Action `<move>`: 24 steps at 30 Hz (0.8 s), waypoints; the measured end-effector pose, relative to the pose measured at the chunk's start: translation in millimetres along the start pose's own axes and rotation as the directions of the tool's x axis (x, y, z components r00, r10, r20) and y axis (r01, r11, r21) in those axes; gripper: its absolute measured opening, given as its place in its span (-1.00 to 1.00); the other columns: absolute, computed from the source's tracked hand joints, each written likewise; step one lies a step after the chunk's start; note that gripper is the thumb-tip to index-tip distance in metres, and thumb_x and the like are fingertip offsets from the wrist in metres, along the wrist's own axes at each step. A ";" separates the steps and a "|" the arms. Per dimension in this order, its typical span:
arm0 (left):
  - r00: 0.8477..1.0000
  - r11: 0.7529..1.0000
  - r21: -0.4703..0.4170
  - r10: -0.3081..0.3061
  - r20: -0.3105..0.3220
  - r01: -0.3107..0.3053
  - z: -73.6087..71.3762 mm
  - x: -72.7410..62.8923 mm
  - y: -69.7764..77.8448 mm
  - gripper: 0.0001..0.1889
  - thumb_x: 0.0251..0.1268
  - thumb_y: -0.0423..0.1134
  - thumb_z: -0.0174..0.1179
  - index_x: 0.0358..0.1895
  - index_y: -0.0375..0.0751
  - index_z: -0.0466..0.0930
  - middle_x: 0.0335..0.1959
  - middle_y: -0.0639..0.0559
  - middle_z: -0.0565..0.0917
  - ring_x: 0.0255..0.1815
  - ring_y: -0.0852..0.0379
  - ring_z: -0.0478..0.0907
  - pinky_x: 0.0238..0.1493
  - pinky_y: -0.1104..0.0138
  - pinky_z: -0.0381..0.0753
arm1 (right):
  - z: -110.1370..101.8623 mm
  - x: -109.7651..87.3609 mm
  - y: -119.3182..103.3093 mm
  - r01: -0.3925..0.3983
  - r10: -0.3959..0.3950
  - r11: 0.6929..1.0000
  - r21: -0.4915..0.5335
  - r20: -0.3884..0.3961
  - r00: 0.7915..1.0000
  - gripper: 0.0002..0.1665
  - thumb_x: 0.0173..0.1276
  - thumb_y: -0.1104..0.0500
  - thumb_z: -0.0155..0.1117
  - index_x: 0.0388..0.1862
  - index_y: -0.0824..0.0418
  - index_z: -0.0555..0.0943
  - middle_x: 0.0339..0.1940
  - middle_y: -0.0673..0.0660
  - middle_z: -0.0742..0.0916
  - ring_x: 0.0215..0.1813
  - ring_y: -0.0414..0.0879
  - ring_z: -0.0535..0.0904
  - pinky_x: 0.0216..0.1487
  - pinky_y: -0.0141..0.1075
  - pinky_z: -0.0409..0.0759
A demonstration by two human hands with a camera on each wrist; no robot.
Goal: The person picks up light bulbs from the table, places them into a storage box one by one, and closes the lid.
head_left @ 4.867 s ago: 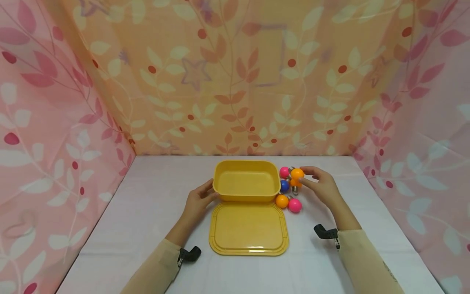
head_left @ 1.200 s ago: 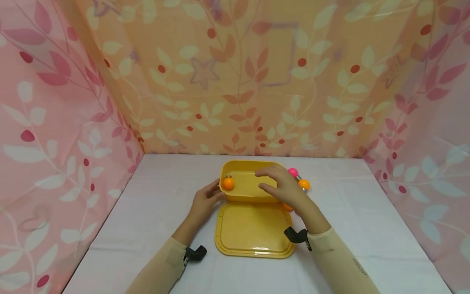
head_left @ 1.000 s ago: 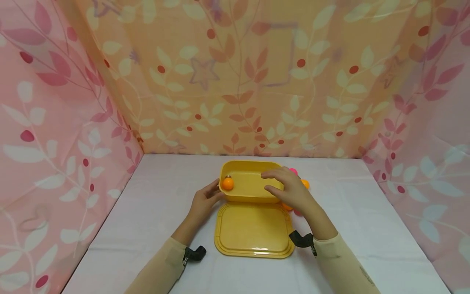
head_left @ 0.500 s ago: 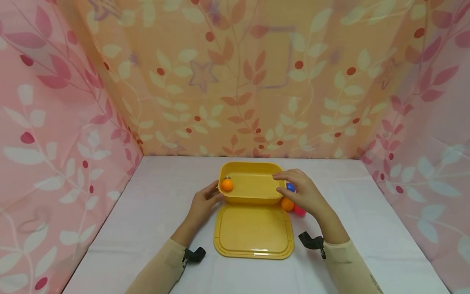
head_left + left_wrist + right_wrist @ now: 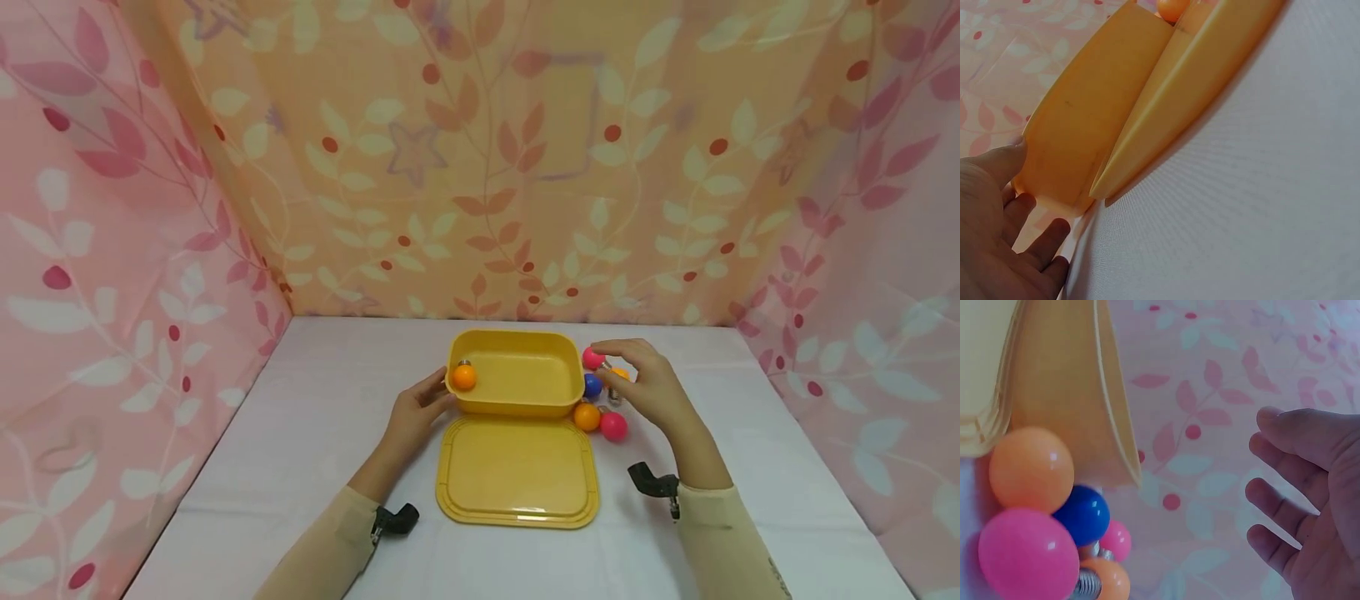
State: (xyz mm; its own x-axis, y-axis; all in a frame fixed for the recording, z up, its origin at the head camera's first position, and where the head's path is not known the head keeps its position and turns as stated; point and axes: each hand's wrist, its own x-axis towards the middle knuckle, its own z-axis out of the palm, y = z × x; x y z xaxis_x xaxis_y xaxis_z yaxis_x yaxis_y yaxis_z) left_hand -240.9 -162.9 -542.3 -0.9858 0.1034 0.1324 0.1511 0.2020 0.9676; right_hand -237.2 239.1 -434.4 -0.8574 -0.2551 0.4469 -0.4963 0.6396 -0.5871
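A yellow plastic box (image 5: 517,409) stands uncovered, with one orange light bulb (image 5: 464,377) at its left end. My left hand (image 5: 411,417) rests at the box's left end, fingers relaxed; its thumb (image 5: 1007,161) touches the wall in the left wrist view. My right hand (image 5: 652,379), empty and with fingers spread, hovers beside the bulbs right of the box. A pink bulb (image 5: 592,357) lies at the back, and a blue bulb (image 5: 592,385) by the box wall. Nearer are an orange bulb (image 5: 587,417) and another pink bulb (image 5: 614,427). My fingers partly cover another orange bulb (image 5: 621,374).
The yellow lid (image 5: 517,471) lies flat directly in front of the box. A white cloth (image 5: 322,375) covers the table. Patterned curtains (image 5: 487,167) enclose the back and both sides.
Earlier my right hand was at an orange bulb on the right; an orange bulb now lies in the box. The right hand has drawn back rightward from above the box. My left hand stays.
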 end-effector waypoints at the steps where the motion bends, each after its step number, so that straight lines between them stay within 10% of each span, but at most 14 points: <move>1: 1.000 1.000 0.002 0.002 0.001 -0.002 -0.5 -0.1 -0.7 -0.38 0.39 -0.05 0.36 0.49 0.16 0.44 0.31 0.07 0.64 0.33 0.07 0.57 0.35 0.10 0.56 | -0.6 -0.6 4.2 -0.023 0.024 1.000 0.007 -0.007 1.000 -0.57 0.32 0.17 0.52 0.15 -0.06 0.72 0.18 -0.06 0.73 0.29 -0.09 0.50 0.34 0.11 0.49; 11: 1.000 1.000 -0.001 0.007 -0.007 -0.007 -1.0 -0.2 -2.5 -0.37 0.37 -0.04 0.37 0.48 0.15 0.45 0.32 0.07 0.63 0.32 0.07 0.58 0.29 0.19 0.61 | -0.6 -6.3 48.2 -0.192 0.192 0.981 -0.014 0.020 0.981 -0.53 0.40 0.08 0.44 0.26 0.04 0.65 0.21 0.13 0.70 0.27 0.15 0.51 0.29 0.29 0.46; 24: 1.000 1.000 0.003 0.012 -0.001 -0.012 -0.1 1.1 -2.8 -0.37 0.35 0.00 0.38 0.48 0.19 0.45 0.31 0.11 0.64 0.31 0.11 0.58 0.30 0.21 0.59 | 3.1 -21.6 91.7 -0.403 0.397 0.915 0.025 0.136 0.908 -0.42 0.42 -0.01 0.41 0.38 0.04 0.55 0.31 0.28 0.62 0.24 0.27 0.48 0.22 0.13 0.53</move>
State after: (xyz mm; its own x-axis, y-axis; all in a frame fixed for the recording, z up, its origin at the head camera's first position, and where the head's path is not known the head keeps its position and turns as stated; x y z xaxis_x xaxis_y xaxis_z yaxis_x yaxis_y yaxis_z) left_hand -242.5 -163.5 -544.8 -0.9839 0.1046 0.1446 0.1635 0.2032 0.9654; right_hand -264.6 301.0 -500.0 -0.9938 -0.0765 0.0811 -0.1115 0.6701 -0.7338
